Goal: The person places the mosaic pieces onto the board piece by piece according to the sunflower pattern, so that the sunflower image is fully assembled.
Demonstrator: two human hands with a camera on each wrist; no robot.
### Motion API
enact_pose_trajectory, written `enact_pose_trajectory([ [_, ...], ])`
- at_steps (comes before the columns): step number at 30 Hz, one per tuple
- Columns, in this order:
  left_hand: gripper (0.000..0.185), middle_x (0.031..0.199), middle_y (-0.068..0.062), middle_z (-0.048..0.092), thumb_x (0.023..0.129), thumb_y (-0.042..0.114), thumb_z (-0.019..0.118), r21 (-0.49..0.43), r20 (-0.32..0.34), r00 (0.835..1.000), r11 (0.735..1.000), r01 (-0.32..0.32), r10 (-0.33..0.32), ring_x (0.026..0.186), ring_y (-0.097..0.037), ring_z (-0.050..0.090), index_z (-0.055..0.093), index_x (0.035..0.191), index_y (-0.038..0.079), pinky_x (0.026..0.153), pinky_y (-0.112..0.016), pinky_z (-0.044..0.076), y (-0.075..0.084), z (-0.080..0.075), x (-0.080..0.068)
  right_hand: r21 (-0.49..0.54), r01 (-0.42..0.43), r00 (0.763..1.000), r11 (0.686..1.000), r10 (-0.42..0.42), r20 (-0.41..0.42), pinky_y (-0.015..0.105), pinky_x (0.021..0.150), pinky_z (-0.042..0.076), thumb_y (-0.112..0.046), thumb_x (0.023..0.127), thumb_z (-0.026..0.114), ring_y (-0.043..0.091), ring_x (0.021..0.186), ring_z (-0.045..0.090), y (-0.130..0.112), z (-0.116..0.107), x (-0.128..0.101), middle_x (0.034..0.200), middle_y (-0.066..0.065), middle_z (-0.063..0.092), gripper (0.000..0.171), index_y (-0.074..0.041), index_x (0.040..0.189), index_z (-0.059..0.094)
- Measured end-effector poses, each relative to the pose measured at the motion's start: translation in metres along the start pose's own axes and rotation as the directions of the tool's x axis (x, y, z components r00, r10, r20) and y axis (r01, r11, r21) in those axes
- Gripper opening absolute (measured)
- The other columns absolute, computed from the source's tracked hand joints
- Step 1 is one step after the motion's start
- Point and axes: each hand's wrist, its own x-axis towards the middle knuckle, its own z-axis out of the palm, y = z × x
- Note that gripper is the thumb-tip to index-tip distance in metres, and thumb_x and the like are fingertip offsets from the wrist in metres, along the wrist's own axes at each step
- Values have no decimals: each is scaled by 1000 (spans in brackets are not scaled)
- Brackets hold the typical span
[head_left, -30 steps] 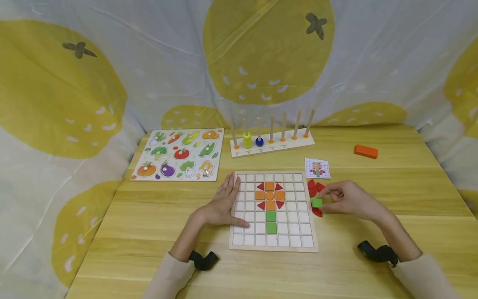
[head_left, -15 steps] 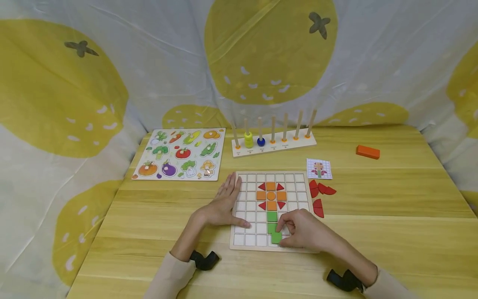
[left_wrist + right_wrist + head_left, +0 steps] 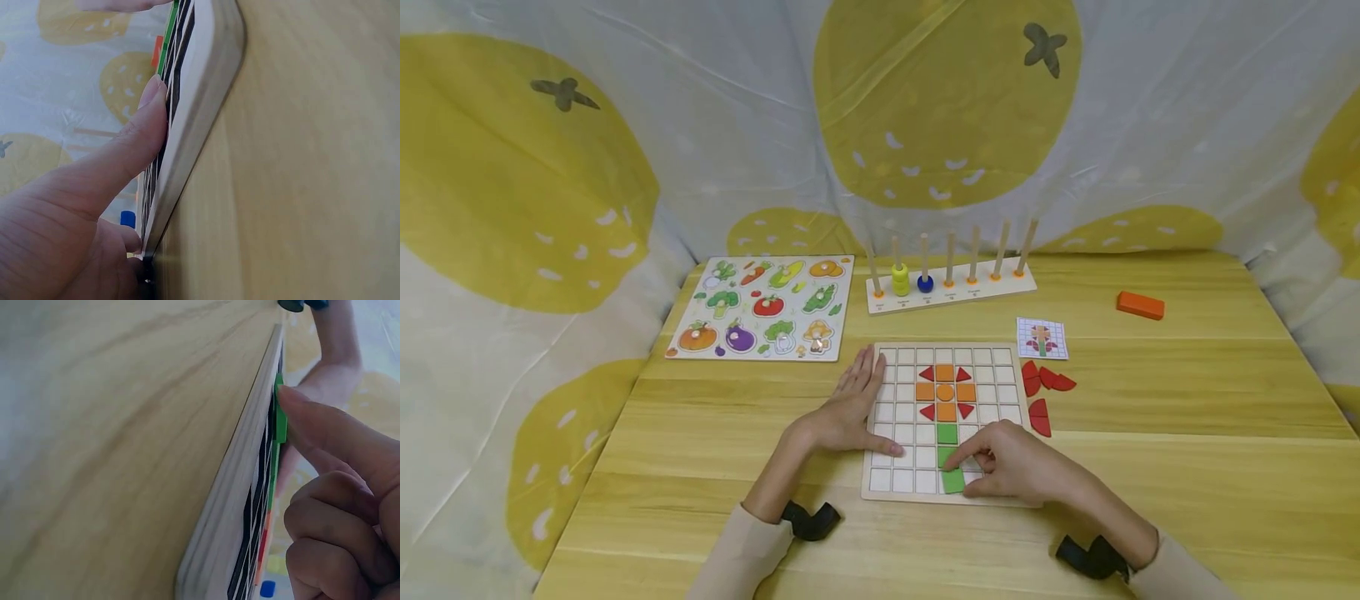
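A wooden grid board lies on the table, bearing a flower pattern of orange squares, a central orange circle, red triangles and a column of green squares. With thumb and index finger my right hand pinches a green square tile at the bottom-row cell of that column. In the right wrist view this green tile stands slightly proud of the board. My left hand rests along the board's left edge with its fingers extended; its thumb lies on the board's face.
Several red quarter-circle pieces lie right of the board, below a small pattern card. Behind are a vegetable puzzle, a peg stand with yellow and blue rings, and an orange block. A patterned curtain hangs behind.
My right hand has carried the green tile from beside the red pieces leftward onto the board, then lowered it slightly at the bottom of the green column. My left hand stays in place.
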Motion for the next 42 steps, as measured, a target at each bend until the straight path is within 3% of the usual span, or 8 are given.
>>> enact_pose_trajectory([
  [11, 137, 169, -16, -30, 80, 55, 85, -6, 1, 1000, 1000, 0, 0, 159, -33, -25, -11, 164, 3, 132, -52, -5, -1, 0, 1, -53, 35, 999, 998, -36, -20, 16, 53, 29, -20, 76, 93, 1, 55, 34, -6, 6, 9, 57, -13, 35, 24, -23, 96, 81],
  [21, 137, 169, -16, -30, 81, 56, 84, -3, 4, 1000, 1000, 3, -3, 159, -33, -25, -11, 164, 4, 132, -52, -5, 1, 0, 1, 35, 50, 998, 998, -51, 34, 16, 50, 24, -13, 81, 89, 0, 51, 28, -2, 3, 11, 52, -13, 31, 21, -21, 100, 84],
  [29, 138, 169, -15, -30, 80, 57, 84, 0, 4, 1000, 1000, 12, -12, 159, -32, -26, -11, 165, 4, 132, -52, -5, 0, 0, 1, 62, 63, 996, 996, -67, 66, 15, 52, 25, -19, 84, 87, 0, 53, 29, 0, -2, 10, 56, -12, 32, 21, -21, 105, 83],
  [36, 139, 169, -15, -31, 79, 57, 85, -1, 2, 1000, 1000, 4, -4, 159, -32, -26, -11, 164, 4, 133, -51, -5, 0, 0, -1, 44, 35, 989, 998, -29, -145, 19, 52, 26, -17, 88, 83, 1, 55, 26, 18, -47, -2, 59, -10, 29, 20, -12, 108, 81],
  [42, 138, 169, -16, -31, 80, 57, 85, -3, -2, 1000, 1000, -5, 5, 159, -32, -26, -11, 164, 3, 132, -52, -5, 1, 0, -2, -40, -117, 935, 992, 97, -342, 23, 51, 27, -14, 89, 81, 4, 56, 29, 52, -95, -22, 62, -6, 33, 19, -8, 107, 80],
])
